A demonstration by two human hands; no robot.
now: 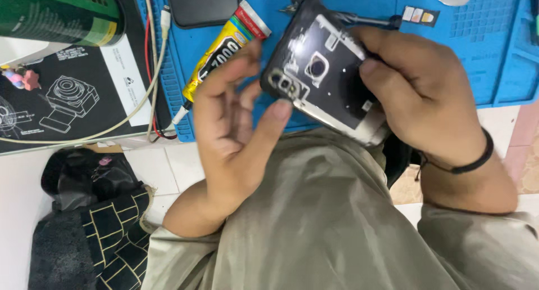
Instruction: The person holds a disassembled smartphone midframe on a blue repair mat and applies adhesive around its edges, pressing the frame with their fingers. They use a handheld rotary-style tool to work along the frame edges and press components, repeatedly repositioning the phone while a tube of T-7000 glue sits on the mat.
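My right hand (426, 99), with a black band on the wrist, grips a dark phone (320, 76) that has its back cover off. The phone is tilted above the blue work mat (477, 48), inner frame and camera openings facing me. My left hand (230, 127) is slightly blurred with its fingers apart. Its thumb tip touches the phone's lower left corner by the camera module, and its index finger reaches up across a yellow glue tube (222, 51) with a red cap.
A black flat slab (202, 6) lies at the mat's far edge, a dark metal tool (370, 21) behind the phone, and a small card tray (421, 15). At left are a green can (56, 12), a black printed box (67, 93) and white and red cables (151, 82). A black bag (90, 211) lies on the floor.
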